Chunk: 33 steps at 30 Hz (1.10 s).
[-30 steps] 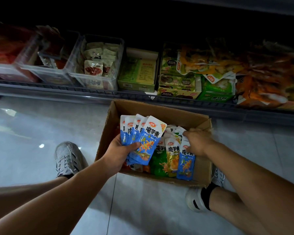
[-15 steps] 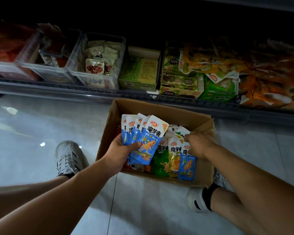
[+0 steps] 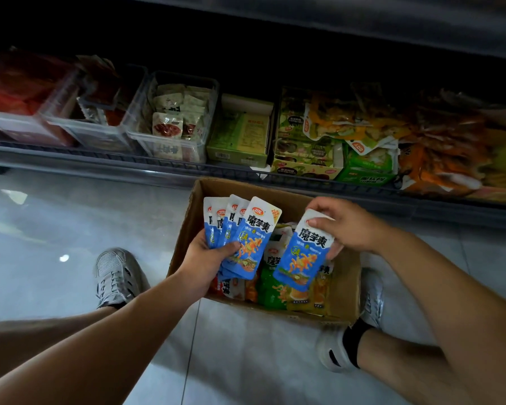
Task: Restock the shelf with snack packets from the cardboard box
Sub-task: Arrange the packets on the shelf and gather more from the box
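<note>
An open cardboard box stands on the floor in front of the low shelf. Inside lie green, orange and yellow snack packets. My left hand grips a fanned stack of several blue packets over the box's left side. My right hand pinches the top of one more blue packet, lifted above the packets in the box and hanging upright beside the stack.
The shelf holds clear bins with small packets on the left, green cartons in the middle and loose orange bags on the right. My shoes flank the box on the grey tiled floor.
My right hand has come up out of the box holding a blue packet and moved it toward the stack. My left hand kept the stack nearly still.
</note>
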Each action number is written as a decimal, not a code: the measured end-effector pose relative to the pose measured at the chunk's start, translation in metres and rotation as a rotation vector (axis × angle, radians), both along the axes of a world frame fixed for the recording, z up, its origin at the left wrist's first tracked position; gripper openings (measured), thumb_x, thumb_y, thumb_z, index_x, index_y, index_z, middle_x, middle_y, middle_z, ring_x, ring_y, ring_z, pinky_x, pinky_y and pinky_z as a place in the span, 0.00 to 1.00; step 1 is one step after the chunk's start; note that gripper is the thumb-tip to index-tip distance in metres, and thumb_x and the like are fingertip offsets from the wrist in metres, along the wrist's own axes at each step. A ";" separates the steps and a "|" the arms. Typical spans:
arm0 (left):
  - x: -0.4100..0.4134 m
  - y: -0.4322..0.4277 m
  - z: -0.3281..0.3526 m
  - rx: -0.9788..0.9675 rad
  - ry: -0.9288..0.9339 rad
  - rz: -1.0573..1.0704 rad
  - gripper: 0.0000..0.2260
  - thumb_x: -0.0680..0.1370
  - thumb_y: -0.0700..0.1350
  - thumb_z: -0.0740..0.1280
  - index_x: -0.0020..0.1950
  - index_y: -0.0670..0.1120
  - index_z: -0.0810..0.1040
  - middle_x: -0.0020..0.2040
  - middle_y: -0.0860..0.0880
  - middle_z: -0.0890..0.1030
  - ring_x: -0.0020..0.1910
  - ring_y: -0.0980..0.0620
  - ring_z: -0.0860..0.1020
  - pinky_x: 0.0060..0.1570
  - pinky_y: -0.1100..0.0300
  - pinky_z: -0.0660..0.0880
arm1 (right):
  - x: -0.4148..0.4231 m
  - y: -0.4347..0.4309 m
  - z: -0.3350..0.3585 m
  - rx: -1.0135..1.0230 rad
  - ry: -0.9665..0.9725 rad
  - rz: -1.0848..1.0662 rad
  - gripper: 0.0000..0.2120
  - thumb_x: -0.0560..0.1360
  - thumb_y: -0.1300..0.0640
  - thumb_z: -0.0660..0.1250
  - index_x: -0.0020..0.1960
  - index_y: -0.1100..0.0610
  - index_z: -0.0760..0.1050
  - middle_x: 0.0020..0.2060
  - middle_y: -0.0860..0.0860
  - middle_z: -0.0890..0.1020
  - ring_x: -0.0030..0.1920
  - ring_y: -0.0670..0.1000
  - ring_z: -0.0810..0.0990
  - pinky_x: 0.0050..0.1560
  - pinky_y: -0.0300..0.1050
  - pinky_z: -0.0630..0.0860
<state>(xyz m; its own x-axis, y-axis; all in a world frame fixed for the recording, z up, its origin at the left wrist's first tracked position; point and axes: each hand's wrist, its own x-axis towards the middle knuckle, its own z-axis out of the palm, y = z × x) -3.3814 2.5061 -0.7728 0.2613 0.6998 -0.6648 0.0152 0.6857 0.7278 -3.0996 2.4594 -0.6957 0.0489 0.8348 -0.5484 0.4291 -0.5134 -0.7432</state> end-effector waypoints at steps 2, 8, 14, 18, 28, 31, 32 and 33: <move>0.002 -0.003 0.006 0.003 -0.036 -0.027 0.18 0.75 0.35 0.75 0.63 0.45 0.77 0.56 0.45 0.87 0.52 0.45 0.86 0.51 0.45 0.84 | -0.010 0.005 0.010 0.037 0.009 -0.026 0.05 0.79 0.59 0.69 0.52 0.49 0.76 0.49 0.49 0.83 0.42 0.55 0.86 0.36 0.59 0.84; 0.010 -0.012 0.028 -0.004 -0.199 -0.133 0.18 0.73 0.39 0.74 0.62 0.44 0.79 0.56 0.41 0.86 0.51 0.42 0.86 0.48 0.45 0.85 | -0.046 0.012 0.012 0.132 -0.140 -0.325 0.14 0.73 0.64 0.76 0.54 0.57 0.75 0.47 0.52 0.82 0.29 0.46 0.81 0.24 0.39 0.75; 0.017 -0.004 0.053 -0.014 -0.233 -0.129 0.15 0.77 0.35 0.71 0.64 0.43 0.78 0.55 0.42 0.87 0.50 0.43 0.86 0.55 0.41 0.81 | -0.064 0.012 0.032 0.302 0.045 -0.605 0.26 0.71 0.61 0.78 0.64 0.54 0.70 0.50 0.52 0.83 0.44 0.48 0.84 0.38 0.44 0.81; 0.030 0.004 0.077 0.090 -0.250 -0.083 0.20 0.75 0.37 0.72 0.66 0.43 0.78 0.57 0.39 0.86 0.53 0.38 0.85 0.61 0.34 0.76 | -0.078 0.008 0.044 0.172 0.145 -0.603 0.18 0.78 0.50 0.70 0.65 0.52 0.72 0.56 0.49 0.84 0.53 0.50 0.84 0.60 0.56 0.79; 0.071 0.016 0.168 0.336 -0.237 -0.270 0.16 0.80 0.38 0.70 0.64 0.52 0.72 0.56 0.48 0.86 0.51 0.48 0.86 0.43 0.58 0.82 | -0.075 0.012 0.114 0.212 0.662 -0.550 0.15 0.82 0.58 0.64 0.67 0.47 0.73 0.58 0.51 0.85 0.57 0.57 0.84 0.58 0.61 0.80; 0.079 0.022 0.191 0.418 -0.199 -0.364 0.17 0.79 0.38 0.71 0.64 0.50 0.71 0.58 0.46 0.85 0.51 0.51 0.86 0.46 0.60 0.81 | -0.072 0.013 0.129 0.269 0.691 -0.528 0.16 0.81 0.61 0.64 0.67 0.47 0.74 0.57 0.51 0.85 0.57 0.56 0.84 0.56 0.58 0.81; 0.081 0.025 0.200 0.464 -0.169 -0.398 0.19 0.78 0.41 0.74 0.64 0.50 0.70 0.60 0.45 0.84 0.53 0.50 0.85 0.49 0.58 0.82 | -0.070 0.013 0.134 0.293 0.690 -0.528 0.17 0.81 0.63 0.63 0.67 0.49 0.74 0.57 0.52 0.85 0.57 0.56 0.84 0.54 0.55 0.82; 0.083 0.028 0.210 0.529 -0.124 -0.426 0.22 0.74 0.47 0.76 0.63 0.52 0.70 0.63 0.45 0.82 0.56 0.51 0.84 0.53 0.54 0.82 | -0.069 0.015 0.140 0.324 0.676 -0.525 0.17 0.81 0.64 0.62 0.67 0.51 0.74 0.56 0.53 0.85 0.56 0.55 0.84 0.52 0.52 0.82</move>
